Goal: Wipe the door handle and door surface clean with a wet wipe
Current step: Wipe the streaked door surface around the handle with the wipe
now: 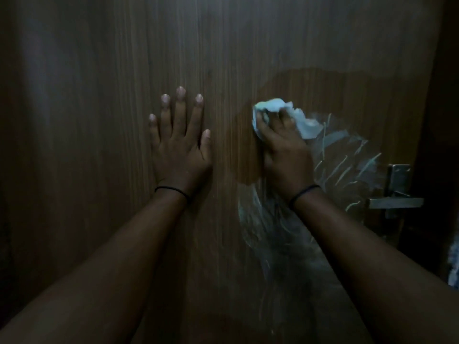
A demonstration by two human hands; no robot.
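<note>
You are pressing your left hand (pixel 180 147) flat against the door (pixel 99 95), fingers spread and pointing up, palm on the wood grain, well left of the handle (pixel 397 202). Your right hand (pixel 285 150) is gripping the wipe (pixel 280 112), fingers curled around the crumpled wad and holding it against the door surface just right of the left hand. The wipe is bunching up above and to the right of your knuckles, with a loose flap trailing toward the right.

The handle is sitting at the right edge of the door, lower than the wipe and well apart from it. Its lever is lying level, its long axis running left to right, with the free end seeming to point right, mounted on an upright metal plate (pixel 398 180) whose long axis is running up and down.

A darker damp patch (pixel 298 88) is showing around and above your right hand, reaching toward the door's right edge. Pale streaky smears (pixel 347 165) are lying between your right hand and the handle and running down under your right wrist. A thin black band (pixel 171 189) is circling each wrist. Nothing is standing between the wipe and the handle.
</note>
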